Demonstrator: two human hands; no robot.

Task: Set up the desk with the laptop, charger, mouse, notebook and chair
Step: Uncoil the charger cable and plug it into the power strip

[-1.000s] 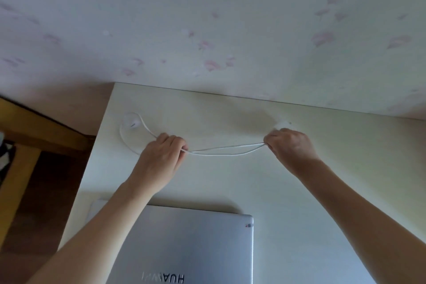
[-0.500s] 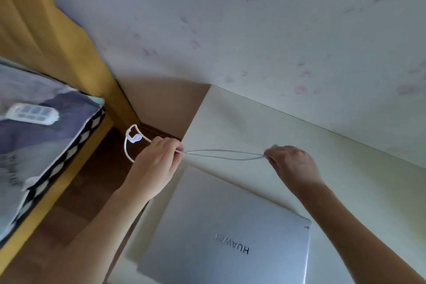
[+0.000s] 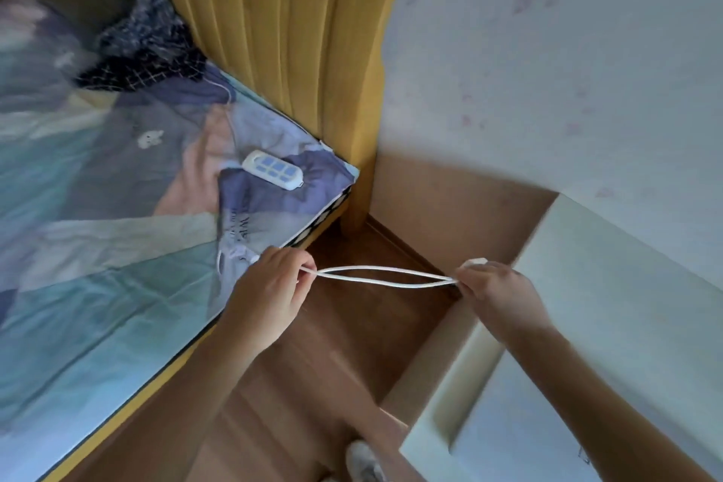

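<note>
A white charger cable (image 3: 385, 275) stretches in a doubled loop between my two hands, above the wooden floor between bed and desk. My left hand (image 3: 270, 293) pinches its left end by the bed's edge, where more cable loops out (image 3: 223, 258). My right hand (image 3: 499, 293) is closed around the right end and a white charger block (image 3: 475, 263) at the desk's left edge. The silver laptop (image 3: 528, 430) lies shut on the pale desk (image 3: 610, 286), bottom right. A white power strip (image 3: 273, 169) lies on the bed's near corner.
The bed with blue patterned bedding (image 3: 98, 227) and a yellow wooden headboard (image 3: 274, 20) fills the left. Dark clothing (image 3: 144, 47) lies near the headboard. The wooden floor strip (image 3: 332, 356) between bed and desk is narrow. My shoe (image 3: 362, 460) shows at the bottom.
The view has swung left from the desk toward the bed. Both hands carried the cable leftward off the desk, over the floor gap. The power strip has come into view.
</note>
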